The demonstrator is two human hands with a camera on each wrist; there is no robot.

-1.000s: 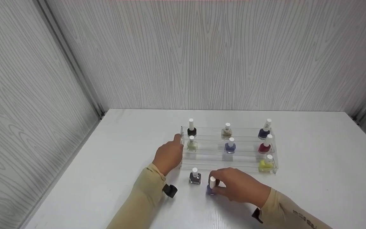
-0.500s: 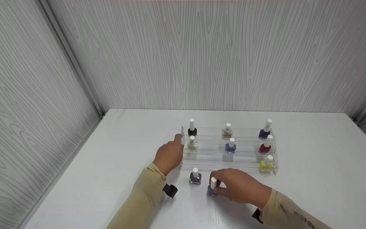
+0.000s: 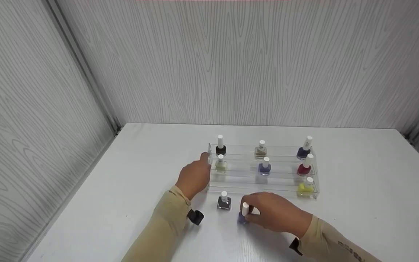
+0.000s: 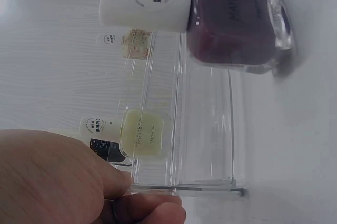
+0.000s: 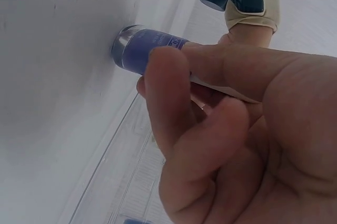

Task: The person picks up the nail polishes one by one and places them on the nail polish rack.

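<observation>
Right hand [image 3: 275, 215] pinches purple bottle [image 5: 145, 49]; cap [image 4: 143, 7] numbered 62.

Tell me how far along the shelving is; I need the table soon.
Seven bottles stand on the clear tiered rack. The right hand grips a purple bottle on the table; the left hand steadies the rack's end. A grey bottle waits in front, with bottom-tier room apparently free.

You are working in what looks like a staged test booth rather than a lived-in room: a plain white table [image 3: 358, 189] boxed in by grey wood-grain wall panels [image 3: 231, 62] with metal corner strips, holding only a clear tiered display rack [image 3: 267, 176] of nail polish bottles [image 3: 306, 165].
</observation>
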